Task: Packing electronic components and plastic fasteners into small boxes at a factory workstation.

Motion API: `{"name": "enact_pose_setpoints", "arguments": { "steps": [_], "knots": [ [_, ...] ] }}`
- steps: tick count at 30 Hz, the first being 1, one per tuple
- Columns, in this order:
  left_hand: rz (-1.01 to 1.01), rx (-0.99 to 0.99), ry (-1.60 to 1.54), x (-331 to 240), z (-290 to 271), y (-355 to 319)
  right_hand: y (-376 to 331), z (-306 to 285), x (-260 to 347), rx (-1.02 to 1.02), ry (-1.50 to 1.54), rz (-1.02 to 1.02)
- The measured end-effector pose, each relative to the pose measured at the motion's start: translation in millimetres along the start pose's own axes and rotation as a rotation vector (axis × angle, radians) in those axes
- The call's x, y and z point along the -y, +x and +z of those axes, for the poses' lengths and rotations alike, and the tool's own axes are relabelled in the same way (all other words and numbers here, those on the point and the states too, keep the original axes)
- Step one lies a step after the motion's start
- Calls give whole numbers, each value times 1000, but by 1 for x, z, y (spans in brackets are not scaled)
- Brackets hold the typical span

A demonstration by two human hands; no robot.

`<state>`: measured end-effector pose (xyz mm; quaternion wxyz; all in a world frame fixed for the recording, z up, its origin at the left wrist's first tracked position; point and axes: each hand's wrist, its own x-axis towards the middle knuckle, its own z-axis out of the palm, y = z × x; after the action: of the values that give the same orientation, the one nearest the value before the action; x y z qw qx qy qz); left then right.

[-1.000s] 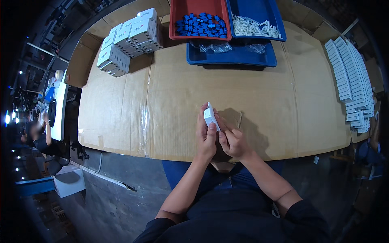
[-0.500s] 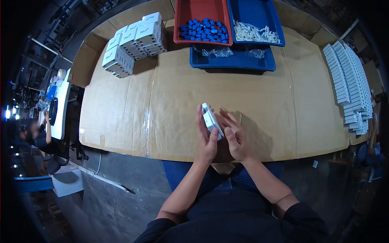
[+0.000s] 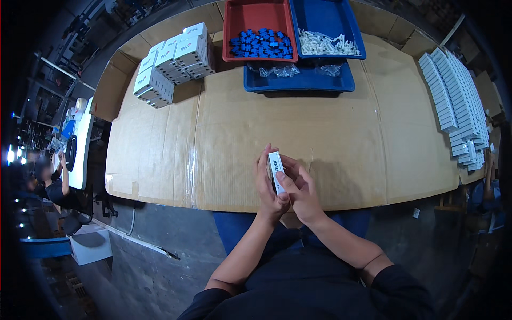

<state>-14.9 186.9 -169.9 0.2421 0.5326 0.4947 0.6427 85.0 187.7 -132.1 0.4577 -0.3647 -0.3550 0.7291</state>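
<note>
Between my two hands, just above the near part of the cardboard-covered table, is a narrow white box-shaped piece (image 3: 275, 161) with dark print along its visible face. My left hand (image 3: 264, 184) wraps the left side of it, fingers pointing away from me. From the right, my right hand (image 3: 302, 193) closes on it, with the thumb lying across the printed face. The piece's underside and the fingertips behind it are hidden by the hands.
White boxes (image 3: 154, 82) stand stacked at the far left. A red tray (image 3: 256, 16) of blue plastic parts and a blue tray (image 3: 325, 16) of white parts rest over a lower blue tray (image 3: 298, 85). Rows of white pieces (image 3: 453, 101) line the right edge. A co-worker (image 3: 56, 184) sits left.
The white piece has turned more upright, with its printed narrow face now showing. My right hand has closed in from beside it, its thumb now on that face.
</note>
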Motion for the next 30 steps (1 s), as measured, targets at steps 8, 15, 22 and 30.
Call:
{"name": "enact_pose_setpoints", "arguments": {
  "steps": [8,15,22,30],
  "knots": [
    [84,-97,37,10,0,-2,-10,7,3,-2,34,-36],
    [142,-139,66,8,0,-3,-17,-11,-17,-10,-353,-8],
    [175,-129,122,7,-3,-5,-20,0,-13,-53,-441,-224],
    [159,-173,108,10,-3,-8,-19,13,-3,-44,-492,-250]
  ]
}}
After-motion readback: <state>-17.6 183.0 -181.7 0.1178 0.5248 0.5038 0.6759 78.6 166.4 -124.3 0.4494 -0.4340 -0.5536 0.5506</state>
